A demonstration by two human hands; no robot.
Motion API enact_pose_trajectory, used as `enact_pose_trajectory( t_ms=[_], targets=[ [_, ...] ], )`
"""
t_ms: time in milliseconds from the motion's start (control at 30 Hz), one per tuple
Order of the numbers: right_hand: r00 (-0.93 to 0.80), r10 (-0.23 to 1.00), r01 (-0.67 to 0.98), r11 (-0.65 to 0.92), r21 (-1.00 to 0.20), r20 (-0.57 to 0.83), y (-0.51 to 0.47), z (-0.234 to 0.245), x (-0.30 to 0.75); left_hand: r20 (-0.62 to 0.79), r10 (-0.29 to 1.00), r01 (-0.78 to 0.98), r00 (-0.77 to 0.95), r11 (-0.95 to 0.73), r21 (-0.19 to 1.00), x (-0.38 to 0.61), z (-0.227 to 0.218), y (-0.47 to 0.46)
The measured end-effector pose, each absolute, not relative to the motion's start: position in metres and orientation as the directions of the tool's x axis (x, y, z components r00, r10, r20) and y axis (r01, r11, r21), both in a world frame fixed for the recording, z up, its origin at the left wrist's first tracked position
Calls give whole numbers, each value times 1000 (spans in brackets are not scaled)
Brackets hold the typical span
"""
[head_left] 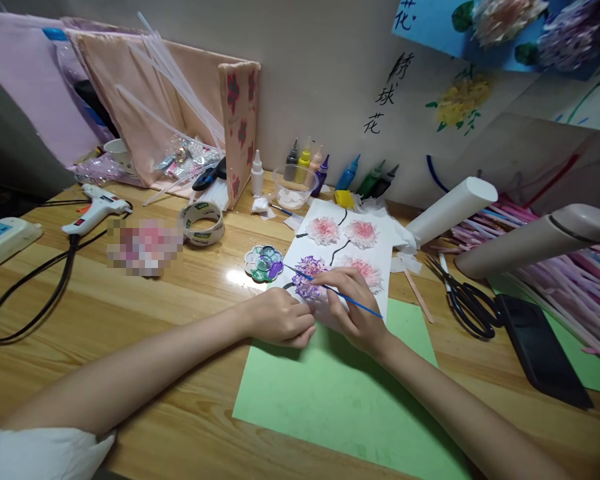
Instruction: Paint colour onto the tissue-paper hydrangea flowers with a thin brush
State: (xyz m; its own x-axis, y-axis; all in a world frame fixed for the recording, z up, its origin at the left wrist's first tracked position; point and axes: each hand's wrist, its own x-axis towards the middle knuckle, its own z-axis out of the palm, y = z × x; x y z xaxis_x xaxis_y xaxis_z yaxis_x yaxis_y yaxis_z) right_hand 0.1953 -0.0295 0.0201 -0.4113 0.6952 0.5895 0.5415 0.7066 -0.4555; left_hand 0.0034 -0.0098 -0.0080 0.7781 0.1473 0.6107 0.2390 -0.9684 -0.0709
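Observation:
My right hand (353,307) pinches a thin blue paintbrush (365,308) whose tip reaches toward a flower-shaped paint palette (263,262). My left hand (280,319) is curled, its fingertips pressing the lower edge of a white sheet (380,233). On that sheet sit pink tissue flowers (323,230) and a purple one (307,275), which lies just beyond both hands. A green paper sheet (350,393) lies under the wrists.
Paint bottles (325,175) and a clear bowl (295,187) stand at the wall. A tape roll (202,223), glue gun (96,208) and power strip (3,239) are at the left. Scissors (463,300), a phone (540,350), a lamp arm (535,240) and straws (570,280) are at the right.

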Motion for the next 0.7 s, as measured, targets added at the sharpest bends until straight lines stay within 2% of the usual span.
enact_pose_trajectory(
  t_ms=[300, 500, 600, 700],
  targets=[
    [-446, 710, 602, 689, -404, 545, -9, 26, 165, 677, 130, 240, 724, -968, -70, 5, -13, -10],
    [-423, 691, 586, 702, -405, 586, -20, 29, 173, 636, 136, 245, 760, -966, -86, 4, -13, -10],
    [-319, 695, 585, 679, -443, 644, -30, 27, 192, 611, 148, 249, 778, -965, -84, 3, -11, -10],
    [-158, 752, 545, 607, -578, 640, -40, 15, 221, 596, 152, 233, 788, -971, -60, 3, -8, -10]
  ],
)
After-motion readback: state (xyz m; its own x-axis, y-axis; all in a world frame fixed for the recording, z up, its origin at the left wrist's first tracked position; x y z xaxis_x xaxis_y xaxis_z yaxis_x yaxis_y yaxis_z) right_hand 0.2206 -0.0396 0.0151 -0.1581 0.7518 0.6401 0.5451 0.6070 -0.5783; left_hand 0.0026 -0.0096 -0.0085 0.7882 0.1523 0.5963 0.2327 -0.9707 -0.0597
